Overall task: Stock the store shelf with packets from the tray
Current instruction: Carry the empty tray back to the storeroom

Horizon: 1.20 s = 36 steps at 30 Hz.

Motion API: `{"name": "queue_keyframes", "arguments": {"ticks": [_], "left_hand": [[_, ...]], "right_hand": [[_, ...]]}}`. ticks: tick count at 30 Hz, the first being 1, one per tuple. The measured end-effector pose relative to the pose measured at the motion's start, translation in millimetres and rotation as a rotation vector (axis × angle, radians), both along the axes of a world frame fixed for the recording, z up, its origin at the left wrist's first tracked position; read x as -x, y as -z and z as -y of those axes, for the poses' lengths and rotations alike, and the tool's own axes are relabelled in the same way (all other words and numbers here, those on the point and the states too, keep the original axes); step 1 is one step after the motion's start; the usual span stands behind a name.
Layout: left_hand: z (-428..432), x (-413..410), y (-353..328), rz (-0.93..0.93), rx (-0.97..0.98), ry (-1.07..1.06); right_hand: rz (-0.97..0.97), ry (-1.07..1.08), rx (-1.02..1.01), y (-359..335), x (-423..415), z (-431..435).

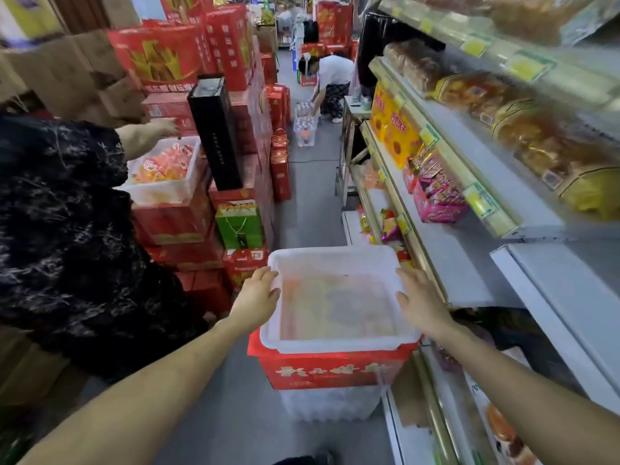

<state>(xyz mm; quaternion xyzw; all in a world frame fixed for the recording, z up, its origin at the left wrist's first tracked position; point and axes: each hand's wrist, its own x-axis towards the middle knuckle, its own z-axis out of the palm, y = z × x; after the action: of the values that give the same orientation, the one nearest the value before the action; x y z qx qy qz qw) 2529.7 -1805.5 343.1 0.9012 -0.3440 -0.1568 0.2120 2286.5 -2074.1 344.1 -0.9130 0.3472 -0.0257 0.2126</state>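
Note:
A white plastic tray (335,260) sits on a red box (332,369) in the aisle, low in the middle of the view. Its inside looks blurred and pale, and I cannot make out packets in it. My left hand (258,295) is on the tray's left rim, thumb over the edge. My right hand (421,302) is on its right rim with the fingers spread. The store shelf (469,283) runs along the right, with a bare grey stretch beside the tray and pink packets (436,196) farther back.
A person in a dark patterned top (67,236) stands close on the left, reaching to another white tray of orange packets (164,169). Red gift boxes (235,62) are stacked along the left. Another person (330,85) crouches down the aisle by water bottles (305,124).

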Motion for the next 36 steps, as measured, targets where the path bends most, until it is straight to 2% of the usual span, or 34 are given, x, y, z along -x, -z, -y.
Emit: {"name": "queue_keyframes", "arguments": {"ticks": [10, 16, 28, 32, 36], "left_hand": [[10.2, 16.4, 38.6, -0.018, 0.139, -0.134], [10.3, 7.2, 28.9, -0.076, 0.242, -0.197], [47.5, -95.6, -75.5, -0.052, 0.451, -0.101], [40.9, -89.9, -101.8, -0.025, 0.485, -0.048], [37.9, -61.0, -127.0, -0.023, 0.534, 0.057]], "right_hand": [[0.133, 0.085, -0.048, 26.2, -20.2, -0.6], [0.215, 0.196, -0.066, 27.0, -30.9, 4.3], [0.299, 0.283, 0.017, -83.3, -89.7, 16.3], [0.357, 0.304, 0.03, -117.5, -70.3, 5.4], [0.367, 0.375, 0.1, -142.4, -15.4, -16.2]]}}
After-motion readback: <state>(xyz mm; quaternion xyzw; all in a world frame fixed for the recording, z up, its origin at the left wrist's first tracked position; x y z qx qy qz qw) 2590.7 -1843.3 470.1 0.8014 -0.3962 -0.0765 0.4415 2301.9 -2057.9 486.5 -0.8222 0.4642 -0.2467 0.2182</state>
